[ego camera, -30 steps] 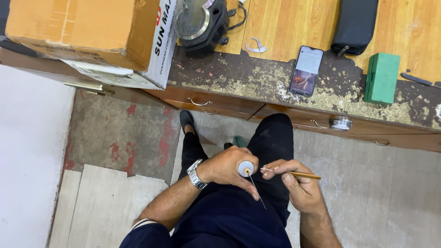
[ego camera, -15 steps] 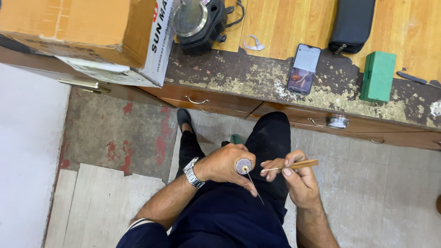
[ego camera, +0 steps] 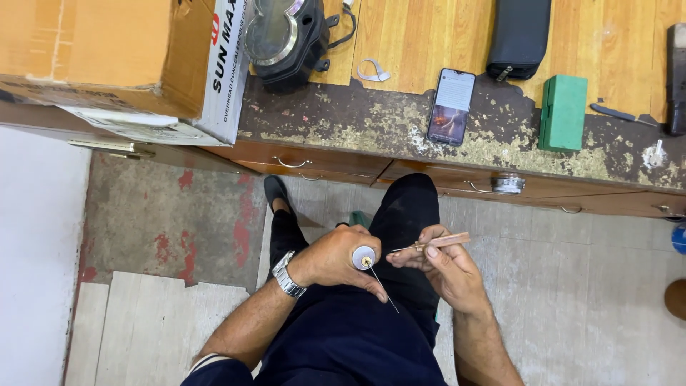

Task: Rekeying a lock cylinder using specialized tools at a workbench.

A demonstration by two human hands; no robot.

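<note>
My left hand (ego camera: 332,257) grip clamped on small round lock cylinder (ego camera: 364,257), over my lap. My right hand (ego camera: 446,268) at 3 o'clock pinches thin pick tool (ego camera: 432,244). Bench (ego camera: 500,143) at 12 o'clock.

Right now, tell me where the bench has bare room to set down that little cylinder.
Bare wood lies between the phone and the green box, below the black pouch. Another strip runs between the paper scrap and the pouch. The bench's left end is crowded by the cardboard box and gauge cluster. The left hand holds the cylinder.
</note>
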